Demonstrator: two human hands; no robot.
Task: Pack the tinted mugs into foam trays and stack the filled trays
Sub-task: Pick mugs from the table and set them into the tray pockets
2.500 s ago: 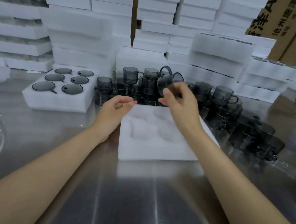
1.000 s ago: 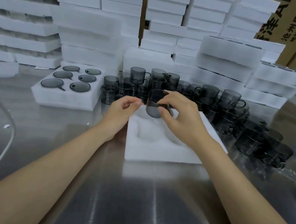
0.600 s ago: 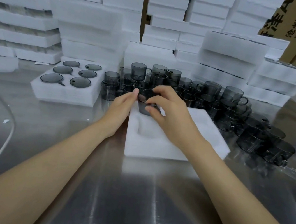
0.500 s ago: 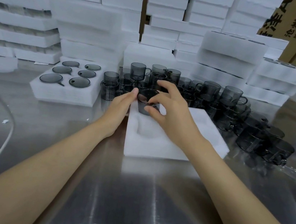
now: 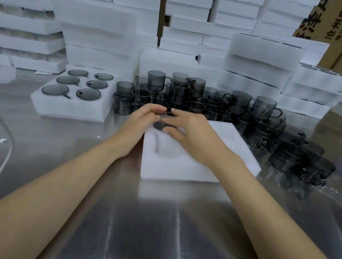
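2 hands meet over 1 tinted mug [image 5: 163, 126], which sits sunk in the far-left pocket of the foam tray [image 5: 182, 170] on the steel tabletop [image 5: 131, 222]; the right hand [image 5: 189, 129] spans its rim, thumb on the near side and fingers over the far side, holding it; the left hand [image 5: 141, 119] lays bent fingertips on the rim, though whether it grips I cannot tell; to the left sits a filled tray [image 5: 70, 107] with 6 mugs; loose mugs [image 5: 234, 107] crowd just behind, before stacked foam trays [image 5: 104, 33].
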